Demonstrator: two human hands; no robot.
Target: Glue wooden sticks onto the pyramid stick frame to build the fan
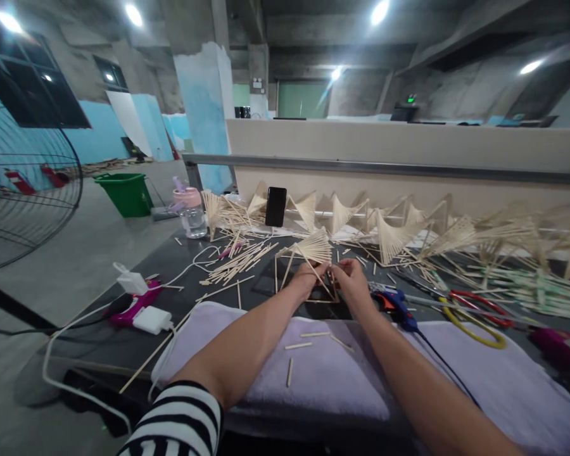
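Note:
In front of me on the dark table stands a small structure of thin wooden sticks, fanned at the top over a triangular frame. My left hand is closed on its near right side, the fingers partly behind a slanting stick. Close beside it, my right hand pinches at the structure's right edge; whatever lies between its fingertips is too small to make out. A blue glue gun lies just right of my right wrist. Under my forearms a lilac towel carries several short stick pieces.
Loose sticks lie to the left. A row of finished-looking stick fans lines the back near a phone. Scissors with yellow handles, a bottle, a magenta power strip and a fan guard stand around.

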